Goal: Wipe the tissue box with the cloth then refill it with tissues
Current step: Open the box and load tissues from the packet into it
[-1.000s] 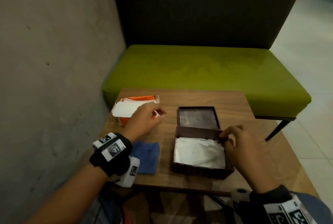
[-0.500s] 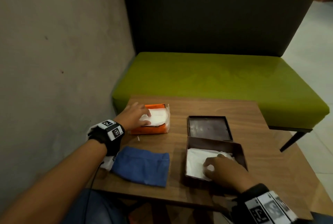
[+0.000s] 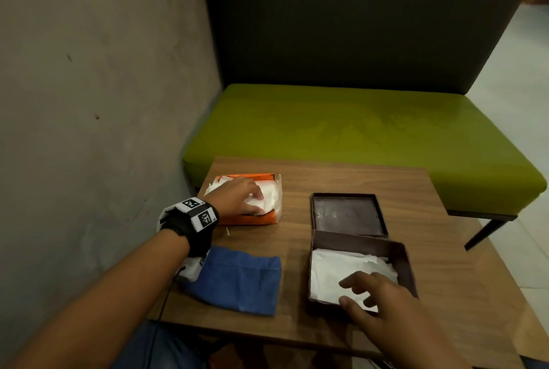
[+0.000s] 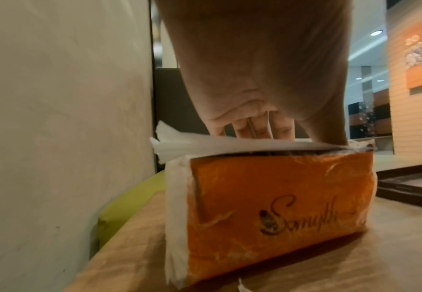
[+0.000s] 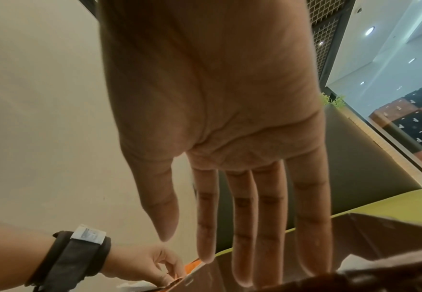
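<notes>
Both hands at work over the desk (image 3: pixel 341 178), one at the tissue pack, one at the tissue box

The left hand (image 3: pixel 234 197) reaches into the torn top of the orange tissue pack (image 3: pixel 252 218) at the far left of the desk, its fingers (image 4: pixel 260 128) curled down into the white tissues (image 3: pixel 269 194) (the thumb seems to pinch a sheet against them). The right hand (image 3: pixel 383 306) hovers over the near edge of the brown tissue box (image 3: pixel 407 264), fingers (image 5: pixel 245 227) straight, spread and holding nothing; whether they touch the tissues lying inside cannot be told. The box sits open at the near right, part filled with white tissues, and its lid (image 3: pixel 349 214) lies flat just behind it, inside up. The blue cloth (image 3: pixel 240 282) lies crumpled on the desk near the left wrist, between pack and near edge
</notes>
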The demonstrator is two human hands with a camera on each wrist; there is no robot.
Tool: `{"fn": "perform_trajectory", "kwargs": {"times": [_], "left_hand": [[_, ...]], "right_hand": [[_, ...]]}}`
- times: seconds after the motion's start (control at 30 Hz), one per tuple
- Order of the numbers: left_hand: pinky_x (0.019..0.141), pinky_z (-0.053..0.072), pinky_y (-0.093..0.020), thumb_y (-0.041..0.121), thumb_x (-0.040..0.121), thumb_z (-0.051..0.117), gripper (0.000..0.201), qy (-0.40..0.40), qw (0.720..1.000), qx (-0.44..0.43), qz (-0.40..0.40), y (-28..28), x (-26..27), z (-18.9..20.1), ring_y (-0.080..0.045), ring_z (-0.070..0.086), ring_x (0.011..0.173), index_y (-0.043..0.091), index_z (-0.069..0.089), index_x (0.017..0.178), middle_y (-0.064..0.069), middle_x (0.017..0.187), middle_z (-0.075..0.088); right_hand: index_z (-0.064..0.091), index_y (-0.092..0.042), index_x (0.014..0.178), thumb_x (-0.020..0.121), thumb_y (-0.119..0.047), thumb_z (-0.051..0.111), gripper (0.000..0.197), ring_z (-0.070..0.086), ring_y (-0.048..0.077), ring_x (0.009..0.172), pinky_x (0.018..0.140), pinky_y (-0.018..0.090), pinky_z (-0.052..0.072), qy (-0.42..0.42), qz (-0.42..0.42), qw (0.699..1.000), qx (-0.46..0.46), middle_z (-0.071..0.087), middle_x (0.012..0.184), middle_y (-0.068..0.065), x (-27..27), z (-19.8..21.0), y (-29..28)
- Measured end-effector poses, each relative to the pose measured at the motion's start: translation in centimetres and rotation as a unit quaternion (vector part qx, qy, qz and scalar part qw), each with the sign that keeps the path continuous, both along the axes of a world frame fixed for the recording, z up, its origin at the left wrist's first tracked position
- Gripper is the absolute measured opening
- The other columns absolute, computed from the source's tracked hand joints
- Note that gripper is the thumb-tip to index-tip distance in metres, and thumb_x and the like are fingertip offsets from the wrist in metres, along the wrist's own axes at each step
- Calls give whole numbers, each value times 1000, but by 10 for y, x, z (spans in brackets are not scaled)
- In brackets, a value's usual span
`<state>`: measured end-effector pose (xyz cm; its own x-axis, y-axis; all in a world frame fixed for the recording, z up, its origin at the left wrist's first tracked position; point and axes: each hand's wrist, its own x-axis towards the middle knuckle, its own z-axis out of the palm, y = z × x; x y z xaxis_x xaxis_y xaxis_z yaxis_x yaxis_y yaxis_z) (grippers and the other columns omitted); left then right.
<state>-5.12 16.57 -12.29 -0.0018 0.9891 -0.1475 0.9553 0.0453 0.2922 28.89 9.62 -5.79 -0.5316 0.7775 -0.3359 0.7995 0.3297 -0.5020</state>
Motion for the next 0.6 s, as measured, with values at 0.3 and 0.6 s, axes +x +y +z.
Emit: {"fn": "perform_trajectory", "kwargs": {"times": [0.3, 0.6], "left_hand": [[103, 31, -28, 44, 90, 55, 54, 10, 996, -90, -19, 0, -4, 7, -19, 46, 125, 17, 48, 135, -3, 138, 51], [87, 43, -33, 47, 80, 66, 38, 93, 996, 19, -5, 3, -6, -6, -18, 60, 106, 29, 60, 113, 8, 115, 65]], "right_hand": [[46, -52, 105, 91, -51, 52, 15, 56, -4, 98, 85, 15, 49, 27, -6, 1000, -13, 53, 107, -23, 0, -3, 1], [45, -52, 104, 91, -50, 53, 16, 56, -3, 97, 85, 15, 49, 36, -8, 999, -19, 52, 105, -24, 3, -4, 1]]}}
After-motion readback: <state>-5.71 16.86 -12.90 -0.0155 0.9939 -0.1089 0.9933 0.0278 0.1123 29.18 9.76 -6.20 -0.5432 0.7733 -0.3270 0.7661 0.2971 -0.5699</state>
